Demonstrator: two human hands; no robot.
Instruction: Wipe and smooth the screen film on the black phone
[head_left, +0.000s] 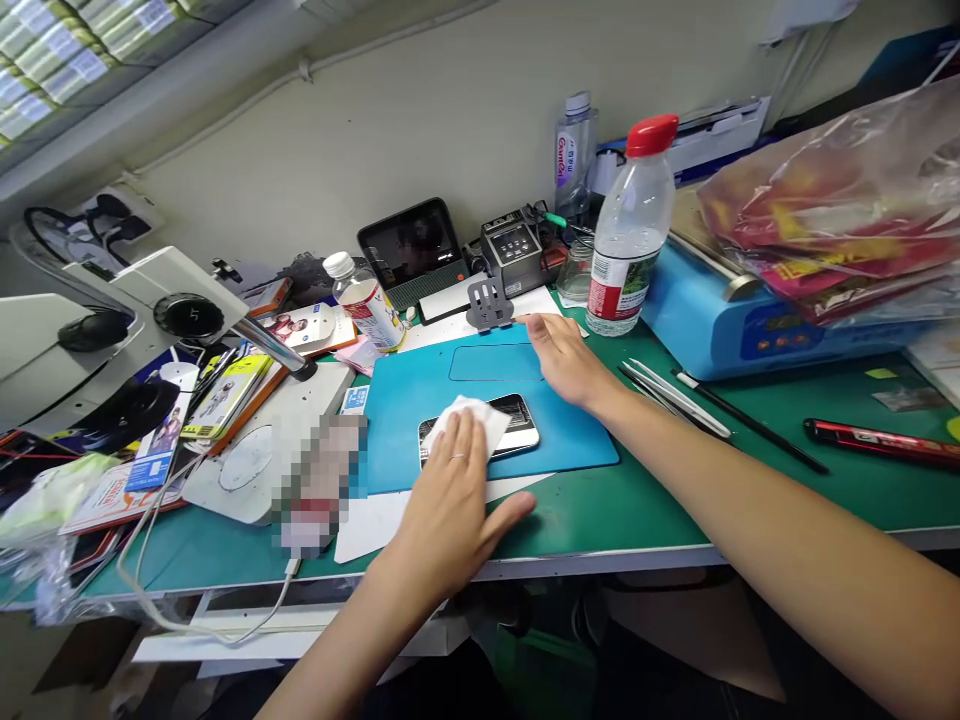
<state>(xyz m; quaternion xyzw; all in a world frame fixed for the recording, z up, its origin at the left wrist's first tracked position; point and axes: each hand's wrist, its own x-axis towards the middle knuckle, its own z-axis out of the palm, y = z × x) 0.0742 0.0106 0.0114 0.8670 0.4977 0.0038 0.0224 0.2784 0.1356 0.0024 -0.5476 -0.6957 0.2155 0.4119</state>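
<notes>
A phone (521, 428) with a dark glossy face and pale edge lies on the blue mat (405, 390). My left hand (450, 490) presses a folded white wipe (491, 420) onto the phone's face, its fingers stretched flat over the wipe and the thumb out to the side. The left part of the phone is partly covered by the wipe and fingers. Beyond the phone, my right hand (562, 360) rests at the mat's far right edge. Its fingers are extended and hold nothing that I can see.
Right of the mat lie tweezers (675, 398), a black stick (757, 425) and a red tool (877, 440). A large bottle (630, 240) stands beside a blue machine (697, 320). Leftward are a smaller bottle (367, 305), a white microscope-like stand (247, 460) and a cable (277, 605).
</notes>
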